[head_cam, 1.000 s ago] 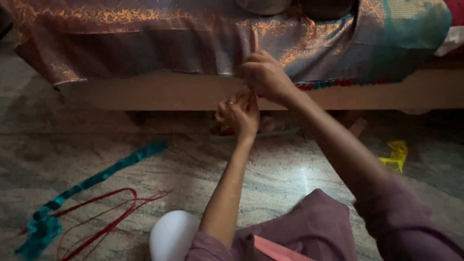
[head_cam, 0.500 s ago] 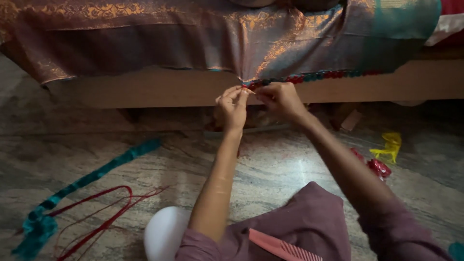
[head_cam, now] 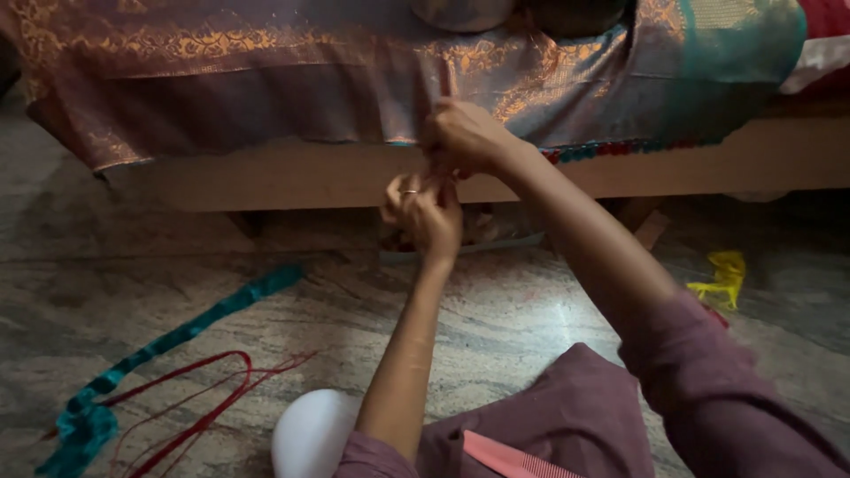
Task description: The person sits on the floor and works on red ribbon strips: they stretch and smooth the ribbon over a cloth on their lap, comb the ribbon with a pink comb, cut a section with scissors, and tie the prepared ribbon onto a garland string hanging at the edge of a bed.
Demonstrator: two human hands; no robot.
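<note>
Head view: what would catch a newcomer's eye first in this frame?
The two hands meet at the middle top: the right hand pinches the lower edge of a purple and gold woven cloth draped over a low wooden ledge, with the left hand just under it. On the marble floor at lower left lie a teal strip and loose red threads; a yellow scrap sits at right.

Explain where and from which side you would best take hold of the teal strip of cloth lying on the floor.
Take the teal strip at its upper end near, coming from above. It lies flat on the stone floor, thin and free there, while its lower end is bunched and crossed by the red threads. A pinch grip would likely suit.
</note>
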